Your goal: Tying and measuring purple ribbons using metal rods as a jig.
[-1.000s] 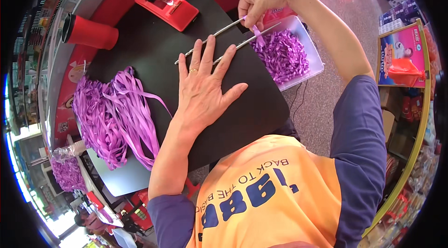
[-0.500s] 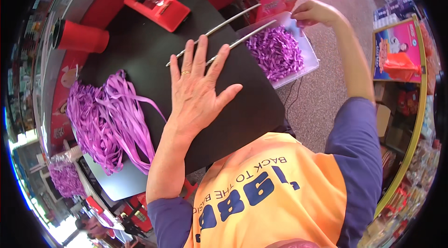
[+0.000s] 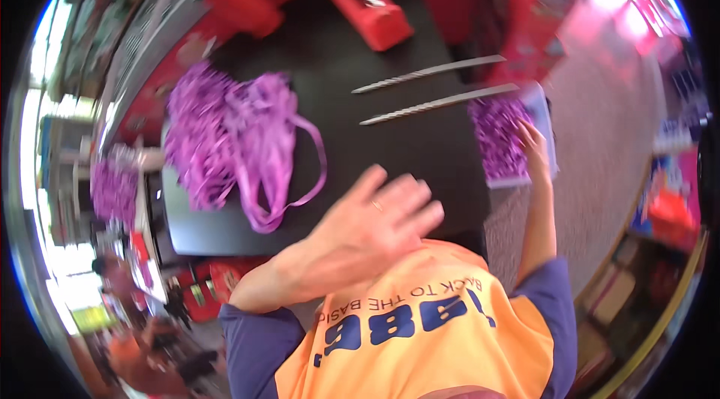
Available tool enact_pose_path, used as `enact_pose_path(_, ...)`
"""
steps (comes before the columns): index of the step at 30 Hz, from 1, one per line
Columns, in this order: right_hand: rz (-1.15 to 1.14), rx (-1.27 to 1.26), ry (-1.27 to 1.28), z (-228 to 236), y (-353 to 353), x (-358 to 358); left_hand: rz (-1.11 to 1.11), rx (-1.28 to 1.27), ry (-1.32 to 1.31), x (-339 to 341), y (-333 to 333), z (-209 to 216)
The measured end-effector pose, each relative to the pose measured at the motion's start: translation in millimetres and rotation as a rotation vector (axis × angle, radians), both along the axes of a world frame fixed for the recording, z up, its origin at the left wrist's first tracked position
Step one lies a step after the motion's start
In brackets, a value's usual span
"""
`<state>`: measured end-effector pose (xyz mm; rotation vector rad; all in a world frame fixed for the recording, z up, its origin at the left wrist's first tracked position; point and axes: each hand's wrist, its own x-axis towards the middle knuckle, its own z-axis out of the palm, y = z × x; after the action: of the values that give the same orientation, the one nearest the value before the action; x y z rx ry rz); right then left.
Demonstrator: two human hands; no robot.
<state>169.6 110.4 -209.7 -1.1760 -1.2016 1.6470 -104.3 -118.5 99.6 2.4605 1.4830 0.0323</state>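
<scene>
My left hand (image 3: 379,219) hovers near the table's front edge, in front of my shirt. It is smeared by motion, but its fingers are apart and empty. At the right, my right hand (image 3: 532,148) reaches over a white plastic tub (image 3: 512,183), fingers stretched toward the heap of short purple ribbon pieces (image 3: 496,136) in it. Whether the fingertips touch the heap, I cannot tell. Two long thin metal rods, a far one (image 3: 427,72) and a near one (image 3: 435,105), lie side by side, their right ends passing the table's edge toward the tub. A large bundle of long purple ribbons (image 3: 247,136) rests at the left.
The dark table (image 3: 352,151) carries a red box with a clear part (image 3: 369,9) at the back and a red cylinder (image 3: 244,5) at the back left. Red cartons (image 3: 536,9) stand behind the tub. More purple ribbon (image 3: 114,189) hangs at the far left, near a person (image 3: 142,358).
My left hand has lifted off the rods and drawn back toward my body. My right hand has moved from the tub's far rim to over the ribbon pieces. The whole view has shifted.
</scene>
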Motion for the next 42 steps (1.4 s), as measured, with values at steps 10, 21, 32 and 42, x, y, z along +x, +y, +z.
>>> enact_pose_path(10, -0.596, 0.705, -0.099, 191.0, -22.5, -1.9, 0.787, 0.845, -0.678, -42.3, -121.4, -64.8)
enact_pose_path(21, 1.087, 1.156, -0.249, 335.7, -116.9, -273.9, 1.001, 1.154, -0.344, -88.2, -173.7, -96.7)
enact_pose_path(32, 0.936, 1.400, -0.494, 271.4, -79.0, -466.1, 0.959, 1.217, -0.131, -105.1, -189.7, -147.3)
enact_pose_path(42, 0.793, 1.521, -0.312, 277.0, -90.6, -461.1, 0.948, 1.267, -0.118, -108.0, -186.3, -152.1)
